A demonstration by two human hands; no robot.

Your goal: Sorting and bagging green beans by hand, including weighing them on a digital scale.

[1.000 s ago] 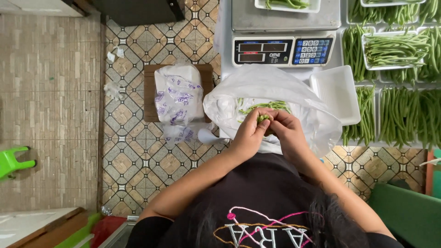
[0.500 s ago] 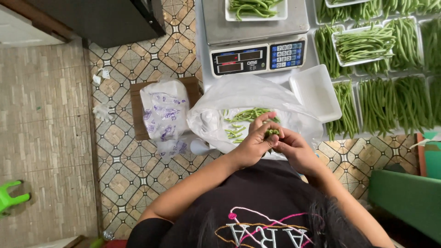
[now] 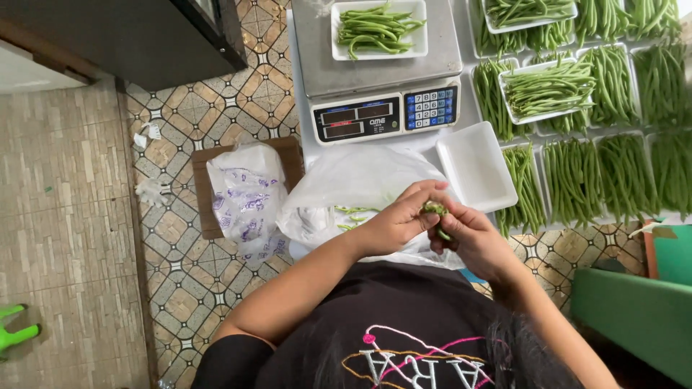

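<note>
My left hand (image 3: pixel 395 223) and my right hand (image 3: pixel 472 238) meet over a white plastic bag (image 3: pixel 360 184), and together they pinch a small bunch of green beans (image 3: pixel 437 212). A few loose beans (image 3: pixel 353 216) lie inside the bag to the left of my hands. Just beyond my hands lies an empty white foam tray (image 3: pixel 474 166). Behind the bag stands a grey weighing scale (image 3: pixel 382 94) carrying a white tray of green beans (image 3: pixel 377 29).
Rows of green beans (image 3: pixel 605 173), some in foam trays (image 3: pixel 548 90), cover the table on the right. A cardboard box with a printed plastic bag (image 3: pixel 245 194) sits on the tiled floor at left. A green chair back (image 3: pixel 634 310) stands at lower right.
The view has tilted, so the scale and bean rows sit lower in frame. My hands stay together on the beans, shifted slightly right of the bag's opening.
</note>
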